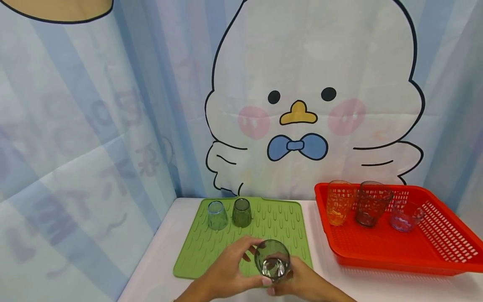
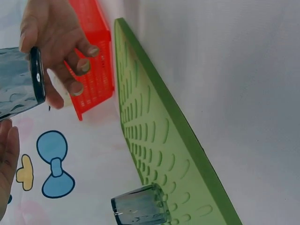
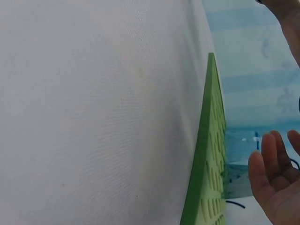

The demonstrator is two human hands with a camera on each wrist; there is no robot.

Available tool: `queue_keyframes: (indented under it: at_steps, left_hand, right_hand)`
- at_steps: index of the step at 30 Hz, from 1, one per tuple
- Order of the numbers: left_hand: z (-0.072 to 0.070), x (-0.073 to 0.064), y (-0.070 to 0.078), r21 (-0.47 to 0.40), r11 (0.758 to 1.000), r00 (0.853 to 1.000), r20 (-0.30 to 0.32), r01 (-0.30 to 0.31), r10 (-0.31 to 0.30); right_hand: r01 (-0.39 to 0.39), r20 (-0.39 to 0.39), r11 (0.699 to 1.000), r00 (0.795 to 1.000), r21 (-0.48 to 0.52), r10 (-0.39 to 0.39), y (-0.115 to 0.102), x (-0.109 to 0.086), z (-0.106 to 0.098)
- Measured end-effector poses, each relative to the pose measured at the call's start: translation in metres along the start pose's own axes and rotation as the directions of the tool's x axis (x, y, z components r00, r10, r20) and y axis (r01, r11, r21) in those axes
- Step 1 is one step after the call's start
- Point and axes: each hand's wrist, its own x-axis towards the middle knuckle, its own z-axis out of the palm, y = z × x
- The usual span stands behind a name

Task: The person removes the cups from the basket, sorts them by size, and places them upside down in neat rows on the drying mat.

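Curtain: blue-and-white striped cloth printed with a white cartoon bird in a blue bow tie (image 1: pixel 294 54), hanging behind everything.
Desk: white-covered desk (image 1: pixel 154 270), carrying basket and mat.
Basket: red perforated plastic basket (image 1: pixel 381 251), on the right of the desk.
Mat: green ribbed drying mat (image 1: pixel 277 226), flat on the desk, left of the basket.
Left hand: the left hand (image 1: pixel 228 270) pinches the grey glass, thumb low on the near side, a finger up by the rim.
Right hand: the right hand (image 1: pixel 303 281) is loosely spread beside and below the grey glass; the left wrist view shows its separated fingers, which the head view mostly hides. Whether it touches the glass I cannot tell.
Grey glass: clear grey tapered tumbler (image 1: pixel 272 251), in the air over the mat's near part; long axis roughly upright, wide mouth up, narrower base down. The left wrist view shows the gap above the mat.
Basket glasses: tall orange glass (image 1: pixel 338 209), tall dark-tinted glass (image 1: pixel 370 205), short purple glass (image 1: pixel 405 218), left to right.
Mat glasses: small bluish tumbler (image 1: pixel 217 218) and small dark green tumbler (image 1: pixel 242 214), side by side at the far left.
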Motion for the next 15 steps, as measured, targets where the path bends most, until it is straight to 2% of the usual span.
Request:
queue_keyframes:
  at_steps: [5, 10, 15]
  left_hand:
    - [-0.0013, -0.0008, -0.0007, -0.012, 1.0, 1.0, 0.016, 0.015, -0.015]
    - [-0.0012, -0.0017, -0.0014, 0.012, 1.0, 1.0, 0.027, 0.011, -0.011]
    - [-0.0015, -0.002, -0.0013, 0.025, 0.999, 0.999, 0.047, 0.02, -0.022]
  right_hand:
    - [-0.034, -0.026, 0.999, 0.999, 0.013, 0.034, -0.0013, -0.002, -0.0007]
    - [-0.074, -0.07, 0.997, 0.995, -0.006, 0.074, 0.0, -0.0036, -0.002]
    - [-0.084, -0.073, 0.996, 0.994, 0.001, 0.084, 0.0016, -0.0049, -0.0029]
